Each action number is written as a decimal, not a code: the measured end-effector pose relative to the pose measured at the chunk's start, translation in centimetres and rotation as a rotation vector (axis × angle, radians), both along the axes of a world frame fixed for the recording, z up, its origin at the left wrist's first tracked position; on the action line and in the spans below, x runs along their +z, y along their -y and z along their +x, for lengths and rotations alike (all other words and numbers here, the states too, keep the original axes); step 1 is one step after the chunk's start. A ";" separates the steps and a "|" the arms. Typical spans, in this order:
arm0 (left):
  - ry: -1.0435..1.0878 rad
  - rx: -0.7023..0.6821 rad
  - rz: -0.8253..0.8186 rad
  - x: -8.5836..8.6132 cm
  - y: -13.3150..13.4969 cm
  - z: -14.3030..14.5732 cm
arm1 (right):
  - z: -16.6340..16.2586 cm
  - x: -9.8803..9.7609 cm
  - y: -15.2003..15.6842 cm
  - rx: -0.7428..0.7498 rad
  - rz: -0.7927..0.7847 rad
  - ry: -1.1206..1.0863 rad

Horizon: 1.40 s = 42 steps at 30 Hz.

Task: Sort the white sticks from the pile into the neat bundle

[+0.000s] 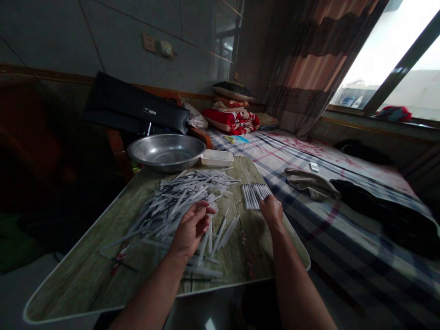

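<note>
A loose heap of slim white tubes (184,195), looking like pen barrels, spreads over the table, with dark thin pieces among them. My left hand (194,227) hovers above the near side of this heap, fingers loosely curled and apart, with nothing visible in it. To the right, a neat row of dark-tipped white pens (251,197) lies side by side. At the row's right end is my right hand (272,211), its fingers closed and pressed down around the last pen; the fingertips are partly hidden. Several single tubes (223,233) lie between my hands.
A wide metal basin (167,151) and a white plastic tray (217,158) stand at the far side of the wood-patterned table (103,270). Along the right runs a bed (309,215) with a checked sheet, clothes (311,184) and a small white device (314,167).
</note>
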<state>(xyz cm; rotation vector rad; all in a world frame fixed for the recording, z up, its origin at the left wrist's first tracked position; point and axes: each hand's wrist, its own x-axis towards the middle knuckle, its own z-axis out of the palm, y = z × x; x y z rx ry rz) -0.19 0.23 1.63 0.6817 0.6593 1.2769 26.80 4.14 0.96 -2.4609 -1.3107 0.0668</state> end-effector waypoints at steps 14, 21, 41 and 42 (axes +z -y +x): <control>0.009 0.003 -0.022 0.1 0.1 -0.1 | 0.1 -0.1 0.6 0.002 -0.074 -0.017; 0.065 0.013 -0.021 0.2 -0.1 -0.3 | 1.5 0.5 1.4 0.050 0.056 0.010; 0.104 0.038 0.010 0.1 -0.2 -0.4 | 0.7 0.8 1.8 0.201 -0.076 0.028; 0.108 0.045 0.011 0.1 -0.2 -0.4 | 0.5 0.9 1.8 0.191 -0.077 0.037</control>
